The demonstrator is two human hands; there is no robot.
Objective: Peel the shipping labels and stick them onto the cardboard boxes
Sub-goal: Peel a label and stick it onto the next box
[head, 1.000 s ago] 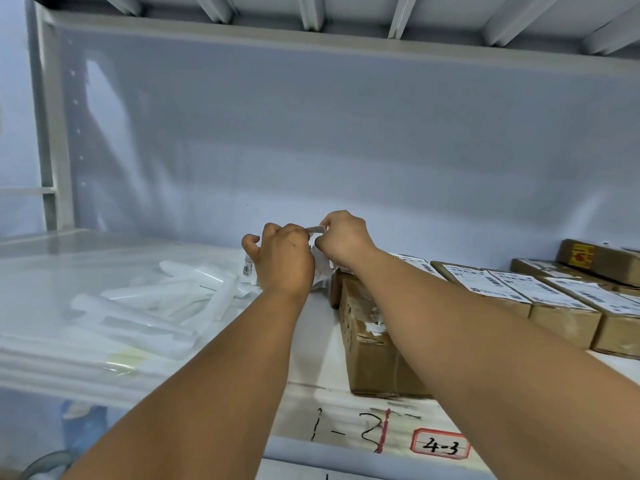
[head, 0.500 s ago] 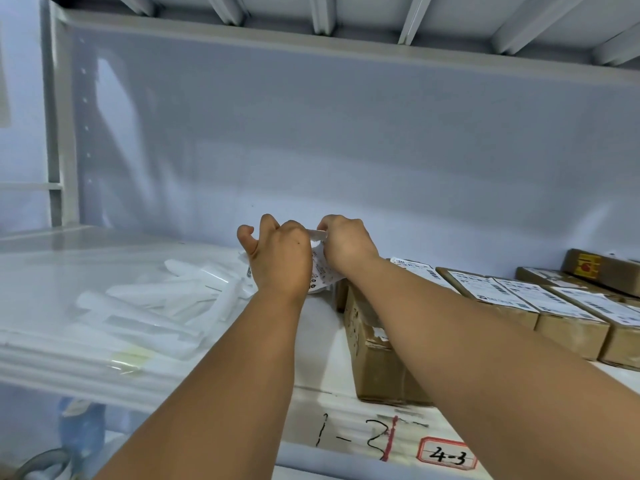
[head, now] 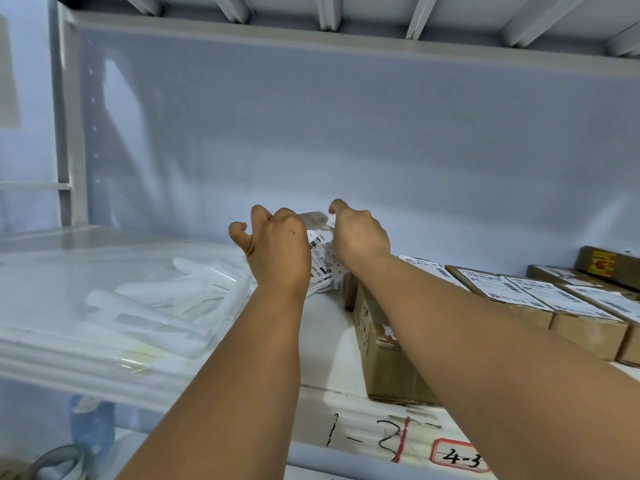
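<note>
At the middle of the white metal shelf [head: 322, 344], both hands are raised side by side, backs toward the camera. The left hand [head: 277, 247] has its fingers curled round a bundle of white barcode-printed shipping labels [head: 322, 259], which hangs just below and between the hands; its thumb sticks out toward 9 o'clock. The right hand [head: 360, 237] is curled too, holding a pale blurred paper strip [head: 313, 218] that spans the gap between the hands; its fingertips are hidden. Below the right wrist, at 5 o'clock, sits a brown unlabelled cardboard box [head: 384, 358]. At 3 o'clock runs a row of brown cardboard boxes with white labels on top [head: 502, 289]. At 8 o'clock lies a heap of white rolled paper strips [head: 166, 299].
</note>
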